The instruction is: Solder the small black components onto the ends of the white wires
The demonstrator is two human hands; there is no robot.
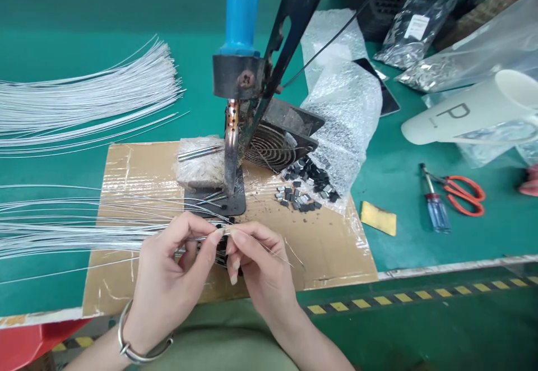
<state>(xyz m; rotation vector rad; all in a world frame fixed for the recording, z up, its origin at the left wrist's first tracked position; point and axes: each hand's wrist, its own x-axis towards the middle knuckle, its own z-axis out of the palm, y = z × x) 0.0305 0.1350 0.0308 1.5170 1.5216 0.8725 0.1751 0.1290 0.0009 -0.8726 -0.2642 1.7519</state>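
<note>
My left hand (176, 270), with a bangle on the wrist, is closed in a pinch on a thin white wire. Fingertip to fingertip with it, my right hand (264, 259) pinches the same wire near its end; fine strands poke out past its fingers. Exactly what sits between the fingertips is partly hidden. Under both hands lies a bundle of white wires (63, 231) with black pieces at their ends, on a cardboard sheet (328, 253). Just beyond the hands hangs a hot-air gun (241, 18), its metal nozzle (231, 152) pointing down.
A wrapped block (199, 172) and a fan (273, 144) stand behind the nozzle. Small black connectors (309, 177) lie heaped beside bubble wrap (344, 102). To the right are a yellow sponge (378, 218), a screwdriver (437, 211), red-handled cutters (464, 194) and a white cup (466, 110). More wires (92, 102) lie back left.
</note>
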